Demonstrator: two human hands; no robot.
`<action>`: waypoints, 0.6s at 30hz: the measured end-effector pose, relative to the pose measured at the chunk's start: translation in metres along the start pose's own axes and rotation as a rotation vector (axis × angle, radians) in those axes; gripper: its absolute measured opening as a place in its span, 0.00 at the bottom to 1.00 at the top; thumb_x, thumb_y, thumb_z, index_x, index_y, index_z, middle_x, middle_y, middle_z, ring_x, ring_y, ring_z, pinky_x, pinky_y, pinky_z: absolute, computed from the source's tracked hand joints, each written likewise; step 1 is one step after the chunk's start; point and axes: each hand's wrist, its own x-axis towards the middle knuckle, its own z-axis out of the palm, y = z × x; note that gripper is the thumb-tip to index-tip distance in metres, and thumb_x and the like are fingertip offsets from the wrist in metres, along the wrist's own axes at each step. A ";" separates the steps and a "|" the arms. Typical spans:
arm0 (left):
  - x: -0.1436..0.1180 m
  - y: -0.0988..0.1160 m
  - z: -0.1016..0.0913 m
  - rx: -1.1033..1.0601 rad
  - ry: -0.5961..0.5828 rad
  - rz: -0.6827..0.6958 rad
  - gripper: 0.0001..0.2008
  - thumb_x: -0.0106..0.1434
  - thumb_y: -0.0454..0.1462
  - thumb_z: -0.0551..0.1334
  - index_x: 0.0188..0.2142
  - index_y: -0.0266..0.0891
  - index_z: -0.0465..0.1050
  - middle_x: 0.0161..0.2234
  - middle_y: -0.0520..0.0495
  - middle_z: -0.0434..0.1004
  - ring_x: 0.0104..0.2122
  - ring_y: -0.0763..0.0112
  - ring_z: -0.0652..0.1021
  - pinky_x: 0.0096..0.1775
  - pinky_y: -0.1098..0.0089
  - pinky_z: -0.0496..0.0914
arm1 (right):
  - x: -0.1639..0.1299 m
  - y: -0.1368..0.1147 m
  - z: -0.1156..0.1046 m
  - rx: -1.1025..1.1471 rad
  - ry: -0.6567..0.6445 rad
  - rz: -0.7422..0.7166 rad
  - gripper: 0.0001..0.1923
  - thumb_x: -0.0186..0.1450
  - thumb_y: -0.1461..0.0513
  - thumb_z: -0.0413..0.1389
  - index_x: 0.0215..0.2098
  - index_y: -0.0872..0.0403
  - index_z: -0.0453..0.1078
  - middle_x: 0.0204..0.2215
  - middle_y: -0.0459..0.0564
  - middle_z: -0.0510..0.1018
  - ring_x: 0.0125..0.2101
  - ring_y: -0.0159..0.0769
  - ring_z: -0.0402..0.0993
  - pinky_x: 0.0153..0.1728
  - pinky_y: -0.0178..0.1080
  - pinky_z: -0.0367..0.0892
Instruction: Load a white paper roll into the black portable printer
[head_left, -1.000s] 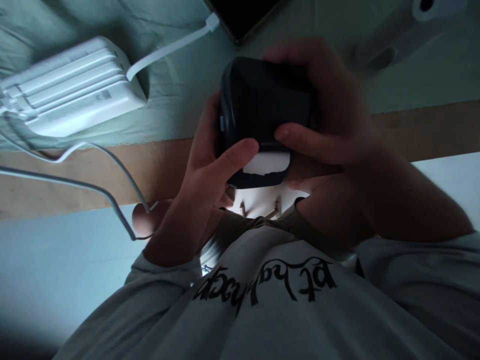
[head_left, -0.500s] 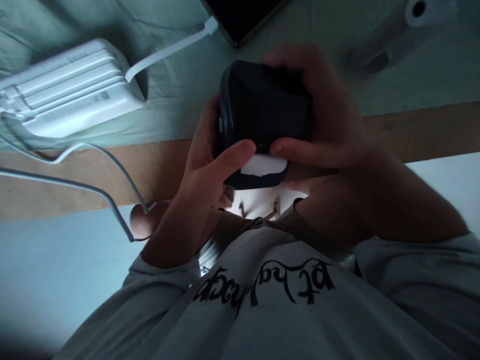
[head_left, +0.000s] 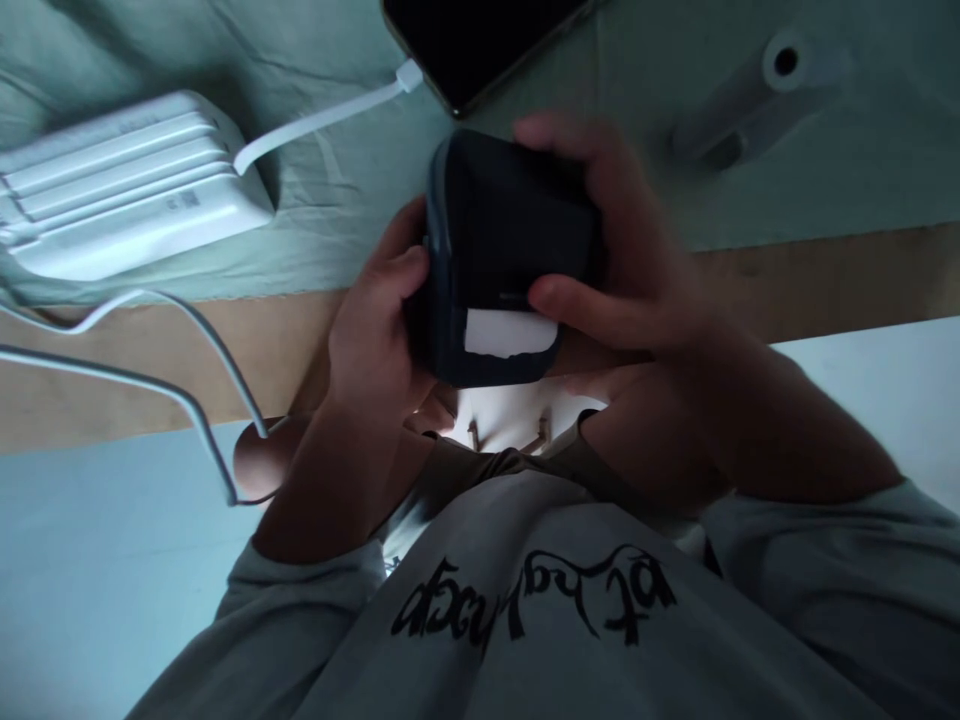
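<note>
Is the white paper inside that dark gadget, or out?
Out, at least partly: a ragged edge of white paper shows at one end of the dark gadget.

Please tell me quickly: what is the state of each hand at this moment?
Left hand: closed, holding the dark device by its left side.
Right hand: closed, holding its right side.

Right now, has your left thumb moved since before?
Yes: against the white power bank, the left thumb has moved left, closer to it, off the face of the dark device.
</note>
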 end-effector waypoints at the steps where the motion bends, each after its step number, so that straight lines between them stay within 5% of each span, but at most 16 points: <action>1: 0.000 0.001 0.001 0.019 0.038 -0.001 0.11 0.62 0.33 0.51 0.39 0.37 0.72 0.29 0.51 0.70 0.31 0.70 0.75 0.49 0.64 0.72 | -0.001 0.000 0.000 0.022 0.033 -0.006 0.29 0.64 0.50 0.53 0.60 0.52 0.57 0.61 0.51 0.66 0.61 0.39 0.64 0.63 0.45 0.65; 5: -0.001 0.001 0.001 -0.007 0.076 0.055 0.13 0.61 0.30 0.50 0.34 0.36 0.73 0.28 0.51 0.72 0.27 0.74 0.72 0.39 0.71 0.72 | -0.006 0.001 -0.002 0.018 0.128 -0.027 0.26 0.64 0.51 0.51 0.57 0.52 0.59 0.56 0.49 0.68 0.56 0.36 0.67 0.55 0.43 0.69; 13: 0.005 -0.009 -0.004 -0.107 0.050 0.130 0.13 0.59 0.30 0.55 0.37 0.36 0.77 0.27 0.56 0.77 0.29 0.82 0.75 0.34 0.80 0.70 | -0.006 -0.008 -0.013 -0.265 0.015 -0.049 0.33 0.62 0.44 0.54 0.59 0.50 0.56 0.57 0.52 0.66 0.59 0.37 0.63 0.53 0.42 0.72; 16: 0.005 -0.010 -0.004 -0.114 0.018 0.119 0.14 0.61 0.34 0.55 0.41 0.36 0.78 0.33 0.54 0.79 0.35 0.78 0.77 0.40 0.76 0.72 | -0.006 -0.016 -0.017 -0.322 0.163 -0.073 0.29 0.62 0.43 0.54 0.56 0.49 0.60 0.52 0.48 0.68 0.50 0.34 0.69 0.47 0.39 0.74; 18: 0.004 -0.011 -0.006 -0.056 -0.018 0.127 0.14 0.60 0.39 0.59 0.43 0.36 0.76 0.36 0.52 0.79 0.35 0.74 0.78 0.37 0.74 0.72 | -0.007 -0.024 -0.019 -0.336 0.188 0.043 0.25 0.68 0.44 0.45 0.56 0.47 0.59 0.52 0.46 0.67 0.42 0.30 0.72 0.43 0.39 0.74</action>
